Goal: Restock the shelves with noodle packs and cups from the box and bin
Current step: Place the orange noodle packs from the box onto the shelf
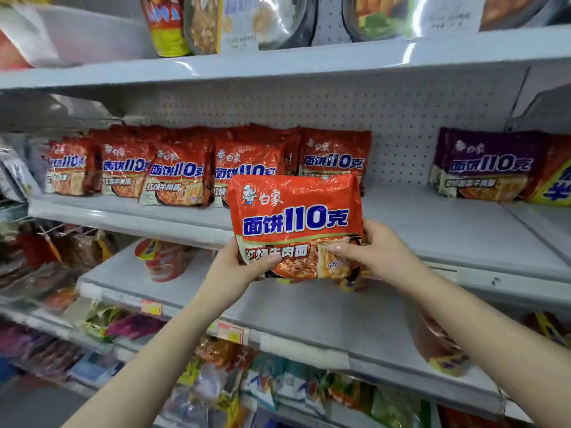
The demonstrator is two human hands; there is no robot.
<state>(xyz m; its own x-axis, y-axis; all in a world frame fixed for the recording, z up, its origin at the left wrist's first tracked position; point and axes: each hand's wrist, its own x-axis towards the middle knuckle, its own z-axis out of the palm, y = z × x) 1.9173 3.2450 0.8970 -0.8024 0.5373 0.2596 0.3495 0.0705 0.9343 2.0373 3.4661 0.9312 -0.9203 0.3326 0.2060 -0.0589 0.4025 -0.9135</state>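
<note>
I hold one red noodle pack (296,217) upright in front of the middle shelf (448,230). My left hand (238,267) grips its lower left corner with the thumb across the front. Gripping the lower right corner is my right hand (374,251), its thumb also on the front. Behind the pack, a row of matching red packs (176,171) stands along the back of the same shelf. A purple noodle pack (485,165) stands further right. A red noodle cup (160,257) lies on its side on the shelf below.
Bare shelf surface lies between the red row and the purple pack. The upper shelf (278,66) carries bowls and bags. The lower shelf (309,307) holds another red cup (438,344) at the right. Mixed snack bags fill the bottom racks and the left side.
</note>
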